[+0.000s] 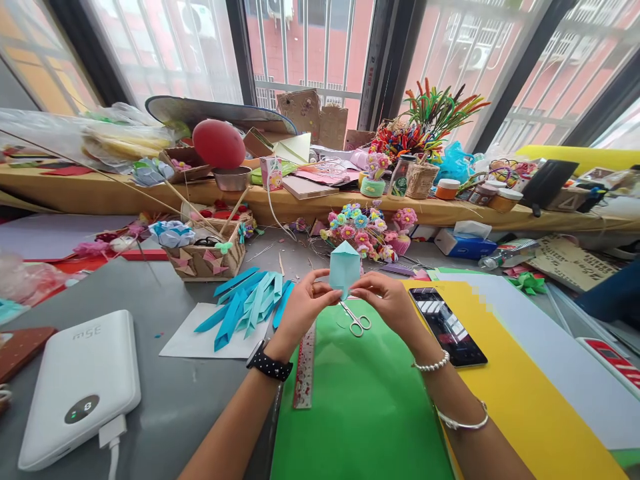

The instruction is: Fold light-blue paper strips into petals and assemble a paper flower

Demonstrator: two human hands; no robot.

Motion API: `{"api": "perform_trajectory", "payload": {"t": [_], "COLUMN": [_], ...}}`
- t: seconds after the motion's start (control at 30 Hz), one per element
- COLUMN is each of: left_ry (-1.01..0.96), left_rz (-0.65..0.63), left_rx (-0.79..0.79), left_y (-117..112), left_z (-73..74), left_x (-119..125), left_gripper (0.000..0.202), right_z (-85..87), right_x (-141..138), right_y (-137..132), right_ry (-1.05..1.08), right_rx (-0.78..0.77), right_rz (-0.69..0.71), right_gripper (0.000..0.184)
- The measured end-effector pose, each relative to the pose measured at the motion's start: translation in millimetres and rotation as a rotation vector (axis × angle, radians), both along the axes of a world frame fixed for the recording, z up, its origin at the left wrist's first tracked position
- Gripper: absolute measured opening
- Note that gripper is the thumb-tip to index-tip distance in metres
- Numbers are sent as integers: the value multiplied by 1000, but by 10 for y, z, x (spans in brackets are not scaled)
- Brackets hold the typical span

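Note:
A light blue folded paper [345,268] with a pointed top is held upright above the far end of a green sheet [360,400]. My left hand [311,297] pinches its lower left edge. My right hand [383,297] grips the lower right edge between thumb and fingers. Just below the hands lie small scissors [357,321] with silver handles. A patterned ruler [305,373] rests along the green sheet's left side, partly under my left wrist. Left of my left hand, several folded blue paper strips [230,320] are piled on a white sheet [180,337].
A phone [447,327] lies on yellow paper [520,393] at right. The white power bank [83,387] with a cable sits front left. Behind are a decorated cardboard box [207,260], paper-like flowers [357,227], a tissue box [465,243] and a cluttered shelf [310,203].

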State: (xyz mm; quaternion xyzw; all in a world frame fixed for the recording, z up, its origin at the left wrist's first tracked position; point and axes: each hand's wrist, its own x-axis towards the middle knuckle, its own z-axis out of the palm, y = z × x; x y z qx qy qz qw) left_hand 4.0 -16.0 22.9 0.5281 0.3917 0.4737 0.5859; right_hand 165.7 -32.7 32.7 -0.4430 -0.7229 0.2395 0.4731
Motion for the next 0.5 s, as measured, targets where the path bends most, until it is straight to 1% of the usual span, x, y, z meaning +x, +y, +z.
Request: {"api": "perform_trajectory", "payload": {"t": [0.2, 0.5], "left_ry": [32, -1], "left_rz": [6, 28], "left_rx": [-1, -36], "left_y": [-14, -35], "left_z": [13, 48], "left_x": [7, 24], "left_gripper": [48, 50], "right_z": [-47, -52], "right_x": [-68, -110], "right_y": [1, -7], "right_ry": [150, 179], "right_rx": [-117, -135], "right_rz": [-37, -78], "right_gripper": [12, 15]}}
